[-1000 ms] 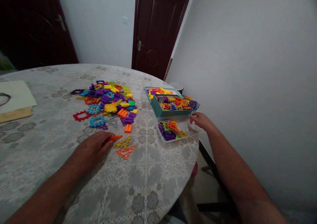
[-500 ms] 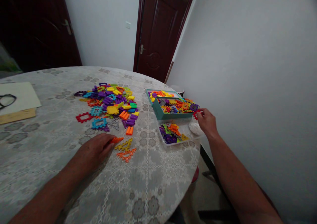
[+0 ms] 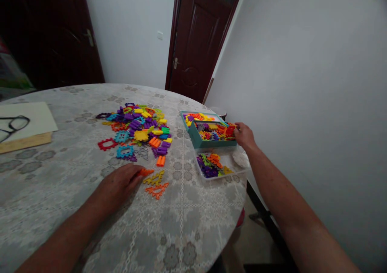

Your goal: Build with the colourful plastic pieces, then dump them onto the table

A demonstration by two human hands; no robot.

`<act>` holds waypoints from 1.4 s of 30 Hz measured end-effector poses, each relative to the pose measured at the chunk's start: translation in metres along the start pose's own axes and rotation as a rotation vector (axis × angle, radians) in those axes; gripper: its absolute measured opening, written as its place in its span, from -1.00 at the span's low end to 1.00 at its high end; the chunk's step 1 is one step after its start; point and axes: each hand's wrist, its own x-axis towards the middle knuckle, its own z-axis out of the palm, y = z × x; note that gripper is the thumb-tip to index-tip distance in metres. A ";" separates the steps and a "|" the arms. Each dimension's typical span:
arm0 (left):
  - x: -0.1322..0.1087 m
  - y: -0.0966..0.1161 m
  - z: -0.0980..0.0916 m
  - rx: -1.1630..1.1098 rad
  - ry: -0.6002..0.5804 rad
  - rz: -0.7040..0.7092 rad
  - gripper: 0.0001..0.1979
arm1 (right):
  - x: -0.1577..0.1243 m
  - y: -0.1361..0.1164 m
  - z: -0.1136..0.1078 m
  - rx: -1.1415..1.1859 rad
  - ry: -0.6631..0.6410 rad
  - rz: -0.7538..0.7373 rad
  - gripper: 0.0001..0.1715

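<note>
At the far left edge a sheet of paper [image 3: 36, 118] lies on the table [image 3: 181, 224] with a pair of dark glasses [image 3: 12, 125] on it, partly cut off by the frame. Further right is a loose pile of coloured plastic pieces [image 3: 137, 128].

Nearer the person, the left hand [image 3: 119, 182] rests palm down on the cloth. Its fingertips are closed narrowly on the near end of an orange piece [image 3: 146, 172]. That piece lies flat, its long axis running left to right, with the free end pointing right (the gripped end is hidden under the fingers). Just beside it lie a yellow triangle [image 3: 155, 179] and an orange triangle [image 3: 156, 190].

Right of these stands a teal box [image 3: 211, 142] full of pieces, with a clear tray [image 3: 238, 170] in front of it at the table's edge. The right hand [image 3: 244, 136] is at the box's right end, fingers pinched on a red piece [image 3: 230, 132]. Its shape and direction are too blurred to make out.
</note>
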 end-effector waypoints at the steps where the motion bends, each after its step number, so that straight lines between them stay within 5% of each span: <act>1: 0.000 0.000 0.000 -0.007 0.010 0.003 -0.56 | -0.004 -0.003 -0.002 0.000 0.018 -0.009 -0.44; 7: -0.002 0.016 -0.007 -0.085 0.033 -0.049 -0.60 | -0.065 -0.052 -0.013 0.198 0.079 -0.138 -0.55; 14: -0.006 0.026 -0.011 -0.132 0.060 -0.147 -0.54 | -0.163 -0.151 0.000 0.379 -0.653 -0.612 -0.67; 20: -0.008 0.024 -0.009 -0.122 0.075 -0.126 -0.59 | -0.197 -0.204 0.029 0.170 -0.823 -0.726 -0.70; 25: -0.008 0.024 -0.010 -0.124 0.088 -0.123 -0.60 | -0.206 -0.214 0.042 0.187 -0.844 -0.675 -0.74; 34: -0.006 0.029 -0.004 -0.051 0.026 -0.081 -0.65 | -0.206 -0.195 0.056 0.411 -0.845 -0.692 -0.91; 39: -0.006 0.034 -0.006 -0.041 -0.013 -0.050 -0.70 | -0.208 -0.196 0.060 0.449 -0.773 -0.638 -0.51; 42: -0.007 0.033 -0.007 -0.029 -0.020 -0.042 -0.68 | -0.212 -0.202 0.060 0.383 -0.776 -0.614 -0.53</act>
